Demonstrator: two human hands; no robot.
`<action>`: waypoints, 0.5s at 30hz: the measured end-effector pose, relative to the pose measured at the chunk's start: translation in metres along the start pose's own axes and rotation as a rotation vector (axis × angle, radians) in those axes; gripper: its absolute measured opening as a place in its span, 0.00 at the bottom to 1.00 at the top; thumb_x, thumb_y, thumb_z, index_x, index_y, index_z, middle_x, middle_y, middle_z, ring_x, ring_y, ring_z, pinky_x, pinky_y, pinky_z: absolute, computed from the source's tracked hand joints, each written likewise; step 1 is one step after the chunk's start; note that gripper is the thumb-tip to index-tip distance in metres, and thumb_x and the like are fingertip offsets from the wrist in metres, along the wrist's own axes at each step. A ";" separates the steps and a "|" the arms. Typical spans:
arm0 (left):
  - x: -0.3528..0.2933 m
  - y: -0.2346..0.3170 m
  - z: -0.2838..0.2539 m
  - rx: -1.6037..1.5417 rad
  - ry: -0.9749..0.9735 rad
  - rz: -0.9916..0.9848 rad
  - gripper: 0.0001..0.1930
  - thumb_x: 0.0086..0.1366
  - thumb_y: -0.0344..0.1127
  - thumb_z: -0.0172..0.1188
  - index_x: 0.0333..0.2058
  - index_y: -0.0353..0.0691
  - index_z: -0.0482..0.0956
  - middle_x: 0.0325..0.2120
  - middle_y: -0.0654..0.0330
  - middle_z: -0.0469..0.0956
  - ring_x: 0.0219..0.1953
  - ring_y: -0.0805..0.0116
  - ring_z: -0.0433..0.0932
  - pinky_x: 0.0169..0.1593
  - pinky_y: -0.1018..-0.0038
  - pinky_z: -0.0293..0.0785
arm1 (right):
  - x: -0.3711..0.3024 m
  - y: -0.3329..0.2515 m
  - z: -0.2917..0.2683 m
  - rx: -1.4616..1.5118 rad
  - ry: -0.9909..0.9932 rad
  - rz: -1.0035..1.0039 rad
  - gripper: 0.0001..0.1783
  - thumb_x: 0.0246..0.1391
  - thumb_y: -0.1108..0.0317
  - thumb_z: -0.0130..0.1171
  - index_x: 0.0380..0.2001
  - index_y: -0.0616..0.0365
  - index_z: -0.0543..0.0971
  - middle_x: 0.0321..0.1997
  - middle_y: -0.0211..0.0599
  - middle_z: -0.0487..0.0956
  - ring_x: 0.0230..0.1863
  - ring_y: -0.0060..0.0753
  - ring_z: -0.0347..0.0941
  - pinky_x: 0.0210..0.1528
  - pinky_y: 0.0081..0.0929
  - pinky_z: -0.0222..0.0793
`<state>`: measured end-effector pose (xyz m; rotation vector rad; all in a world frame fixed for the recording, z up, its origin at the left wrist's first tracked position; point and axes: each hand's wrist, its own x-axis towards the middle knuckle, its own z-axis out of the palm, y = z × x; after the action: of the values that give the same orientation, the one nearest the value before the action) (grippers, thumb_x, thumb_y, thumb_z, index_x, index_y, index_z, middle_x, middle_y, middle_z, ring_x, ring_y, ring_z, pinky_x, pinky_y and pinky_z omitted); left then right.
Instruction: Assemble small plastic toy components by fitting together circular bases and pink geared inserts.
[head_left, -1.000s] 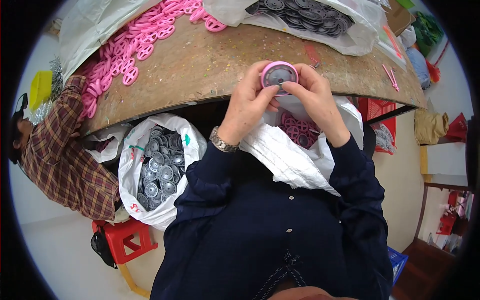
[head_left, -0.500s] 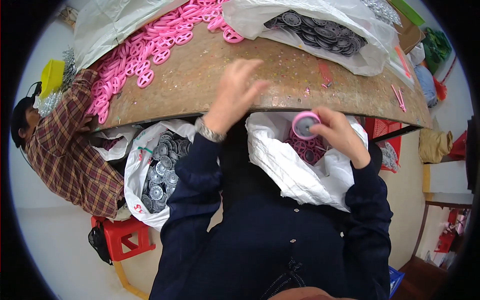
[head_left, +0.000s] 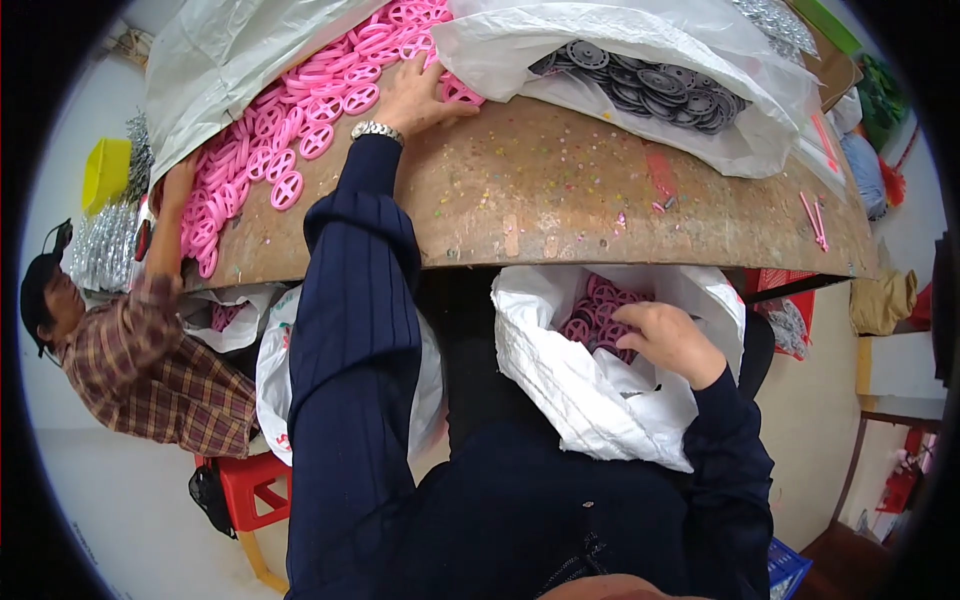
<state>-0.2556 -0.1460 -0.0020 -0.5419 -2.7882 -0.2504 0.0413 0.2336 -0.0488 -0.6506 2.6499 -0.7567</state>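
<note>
My left hand (head_left: 415, 98) is stretched far across the table, its fingers spread over the near edge of a heap of pink spoked plastic wheel rings (head_left: 362, 75). The fingertips touch or nearly touch the rings there; no ring is lifted. Over the mouth of a white woven sack (head_left: 560, 380) at my lap is my right hand (head_left: 672, 342), its fingers loosely bent and apart with nothing seen in them. Under its fingertips, inside the sack, lie several pink-and-grey wheels (head_left: 595, 318). Grey wheel discs (head_left: 655, 85) fill an open white bag (head_left: 500, 45) on the table.
The brown wooden table (head_left: 540, 195) is sprinkled with coloured specks. Thin pink sticks (head_left: 815, 222) lie at its right end. At the left, a co-worker in a checked shirt (head_left: 170, 400) reaches into the pink heap beside a red stool (head_left: 258, 495). A red basket (head_left: 790, 300) stands under the table.
My left hand has moved forward and left to the pink rings. My right hand has lowered to the sack and let go of the pink-rimmed wheel it held.
</note>
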 end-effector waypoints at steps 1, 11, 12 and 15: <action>0.008 -0.004 0.002 -0.018 -0.002 0.025 0.53 0.45 0.72 0.68 0.66 0.51 0.63 0.67 0.45 0.57 0.70 0.42 0.54 0.65 0.48 0.60 | 0.000 0.001 0.003 0.008 -0.014 0.018 0.18 0.48 0.63 0.65 0.42 0.59 0.81 0.38 0.49 0.82 0.44 0.53 0.78 0.47 0.44 0.73; 0.035 0.009 -0.016 -0.174 -0.316 0.094 0.42 0.50 0.65 0.69 0.60 0.49 0.73 0.60 0.50 0.70 0.64 0.48 0.63 0.68 0.58 0.55 | 0.002 0.004 0.018 0.053 -0.097 0.000 0.20 0.48 0.64 0.66 0.45 0.61 0.80 0.39 0.49 0.82 0.43 0.54 0.77 0.46 0.43 0.72; 0.032 0.012 -0.016 -0.175 -0.319 0.091 0.42 0.50 0.65 0.69 0.60 0.49 0.73 0.60 0.50 0.70 0.64 0.48 0.63 0.68 0.58 0.55 | 0.001 0.003 0.018 0.054 -0.101 0.000 0.20 0.48 0.64 0.66 0.45 0.61 0.80 0.39 0.49 0.82 0.43 0.54 0.77 0.46 0.43 0.72; 0.015 0.006 -0.014 -0.170 -0.168 0.155 0.40 0.51 0.65 0.68 0.58 0.48 0.74 0.56 0.50 0.74 0.63 0.48 0.64 0.67 0.58 0.56 | 0.002 -0.002 0.019 0.046 -0.120 -0.016 0.20 0.48 0.64 0.65 0.45 0.61 0.80 0.41 0.49 0.82 0.44 0.54 0.77 0.46 0.43 0.72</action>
<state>-0.2625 -0.1385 0.0168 -0.8531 -2.8818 -0.4288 0.0481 0.2235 -0.0637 -0.6830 2.5145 -0.7569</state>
